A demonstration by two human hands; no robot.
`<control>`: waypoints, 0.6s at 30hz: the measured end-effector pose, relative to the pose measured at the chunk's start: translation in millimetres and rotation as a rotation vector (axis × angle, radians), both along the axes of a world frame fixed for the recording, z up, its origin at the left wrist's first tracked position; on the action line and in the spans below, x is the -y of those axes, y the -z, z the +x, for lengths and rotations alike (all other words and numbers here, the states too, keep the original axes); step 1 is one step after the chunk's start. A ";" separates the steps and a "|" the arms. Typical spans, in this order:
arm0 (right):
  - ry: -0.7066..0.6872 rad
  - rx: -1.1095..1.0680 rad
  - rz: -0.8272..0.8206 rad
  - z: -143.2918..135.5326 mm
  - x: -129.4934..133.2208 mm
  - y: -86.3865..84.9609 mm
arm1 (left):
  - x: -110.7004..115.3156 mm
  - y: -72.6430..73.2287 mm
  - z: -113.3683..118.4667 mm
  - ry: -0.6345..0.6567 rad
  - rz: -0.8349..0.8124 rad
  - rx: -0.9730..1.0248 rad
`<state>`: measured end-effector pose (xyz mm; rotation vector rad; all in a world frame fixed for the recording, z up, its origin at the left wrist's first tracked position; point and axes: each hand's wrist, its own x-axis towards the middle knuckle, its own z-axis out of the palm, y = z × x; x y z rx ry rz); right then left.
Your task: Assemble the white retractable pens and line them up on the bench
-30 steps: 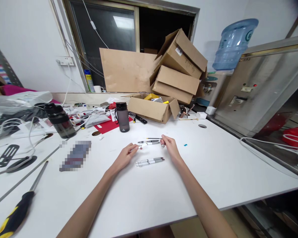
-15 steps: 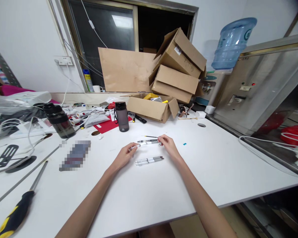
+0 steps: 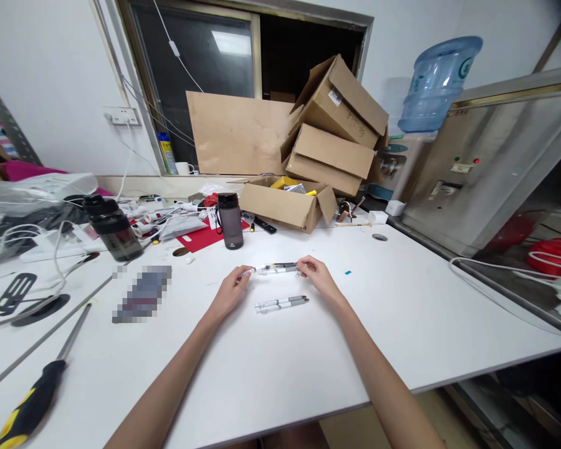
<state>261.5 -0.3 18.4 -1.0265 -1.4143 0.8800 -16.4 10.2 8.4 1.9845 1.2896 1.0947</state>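
Note:
Above the middle of the table, my left hand (image 3: 232,292) has its fingertips pinched at the left end of a group of slim pen-like pieces. What exactly they grip is too small to tell. My right hand (image 3: 314,275) is closed on the grey right end of a clear-and-grey pen (image 3: 277,270). A thin dark rod (image 3: 285,264) lies along the far side of that pen, its right end at my right fingertips. Nearer to me, clear pens with grey ends (image 3: 283,304) lie side by side on the white table (image 3: 271,368), touched by neither hand.
A dark bottle (image 3: 230,221) and an open cardboard box (image 3: 280,206) stand behind the hands. To the left are another bottle (image 3: 115,229), a blurred-out flat object (image 3: 144,293) and a screwdriver (image 3: 42,390). A small blue piece (image 3: 348,272) lies to the right.
My left hand has shifted a little to the left. The thin dark rod, earlier lying apart behind the pens, is now closer to them. My right hand has hardly moved.

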 end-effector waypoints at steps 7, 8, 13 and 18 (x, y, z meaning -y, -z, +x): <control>0.033 0.008 -0.013 3.2 -1.5 0.5 | 2.2 -2.1 0.2 0.005 -0.029 -0.010; 0.033 0.014 -0.011 3.6 -2.0 1.6 | 2.7 -2.5 0.1 0.009 -0.031 -0.011; 0.028 0.065 0.007 2.7 -3.4 7.1 | 6.7 -4.1 2.4 0.049 -0.044 -0.023; -0.022 0.065 0.006 -2.2 -1.1 8.8 | 11.5 -6.5 8.4 0.135 -0.054 -0.022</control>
